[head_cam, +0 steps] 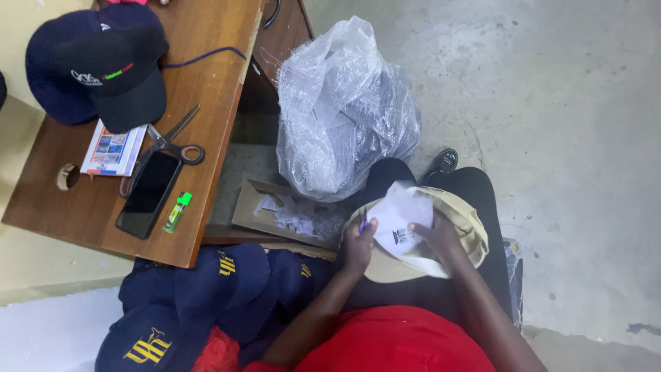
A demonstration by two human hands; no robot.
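— What is the seated person in the red top handling?

— A beige fabric cap [463,222], resting on the lap over dark trousers, with a white paper sheet [403,213] laid across its crown. The left hand [359,246] is closed on the cap's near-left edge, apparently with a small blue pen; the right hand [438,238] presses spread fingers flat on the paper, pinning it.

— Which way does it lie?

— The cap's long axis runs left to right between both hands; the paper sits just nearer the right.

— And the surroundings?

— A brown wooden desk [206,89] to the left carries dark caps [103,69], scissors [175,141] and a black phone [148,193]. A crinkled clear plastic bag [344,110] stands on grey concrete floor [564,103]; navy caps [200,303] are heaped below the desk.
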